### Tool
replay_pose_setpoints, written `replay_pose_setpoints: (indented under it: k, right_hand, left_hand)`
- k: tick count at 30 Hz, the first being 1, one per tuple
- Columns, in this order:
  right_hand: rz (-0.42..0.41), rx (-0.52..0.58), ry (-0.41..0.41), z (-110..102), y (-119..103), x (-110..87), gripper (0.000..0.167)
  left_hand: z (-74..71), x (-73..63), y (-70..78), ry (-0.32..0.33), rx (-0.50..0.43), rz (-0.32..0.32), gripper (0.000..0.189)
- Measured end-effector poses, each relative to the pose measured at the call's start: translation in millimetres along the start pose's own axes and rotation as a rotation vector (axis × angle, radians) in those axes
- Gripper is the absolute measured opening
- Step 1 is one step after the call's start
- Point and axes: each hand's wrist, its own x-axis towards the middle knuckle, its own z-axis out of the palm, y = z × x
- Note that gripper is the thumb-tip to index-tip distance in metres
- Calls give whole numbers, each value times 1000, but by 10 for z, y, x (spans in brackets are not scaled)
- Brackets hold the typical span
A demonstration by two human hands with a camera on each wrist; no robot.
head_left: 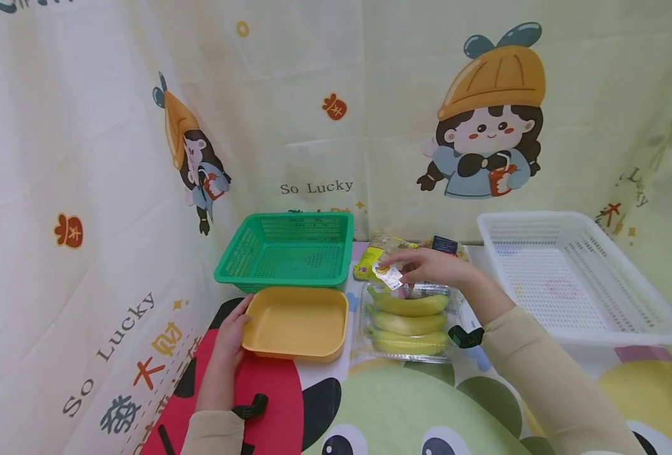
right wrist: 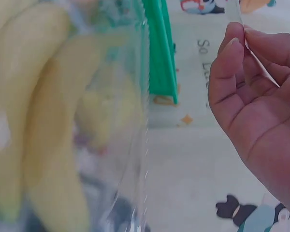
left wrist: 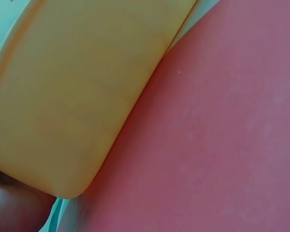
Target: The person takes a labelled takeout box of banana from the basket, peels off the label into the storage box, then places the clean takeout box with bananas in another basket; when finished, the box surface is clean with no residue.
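My left hand grips the left rim of a yellow plastic basin, which has nothing in it. In the left wrist view the basin's wall fills the upper left, with part of the hand at its lower corner. Between thumb and fingertips my right hand pinches a small white card with a printed picture. Below that hand lies a clear plastic box holding three bananas. The right wrist view shows the pinching hand beside the box, with only a sliver of the card visible.
Behind the basin stands a green basket. A white basket is on the right. A yellow-labelled bag and a dark-labelled packet lie behind the banana box. A printed curtain encloses the back and sides.
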Motion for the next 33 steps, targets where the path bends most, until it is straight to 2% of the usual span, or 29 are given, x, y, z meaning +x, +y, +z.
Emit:
replay_pose_setpoints:
  k: [5,10,13,17,22,33]
  right_hand:
    - [-28,28,-65,76,-170,201,47]
    - [-99,-28,-96,239,-288,481,44]
    - [-110,-40,-133,373,-353,654,44]
    - [-99,-18,-187,571,-462,870,45]
    - [-75,6,-210,804,-558,1125,43]
    - [-73,3,-284,1259,-669,1539,40]
  left_hand:
    - [4,1,-3,16,-27,5,52]
    - [3,3,-6,19,-68,6,53]
    - [5,3,-19,13,-86,3,53]
    - [8,13,-46,9,-95,13,53]
    - [36,31,-61,9,-108,22,53]
    - [16,52,-70,40,-59,17,53]
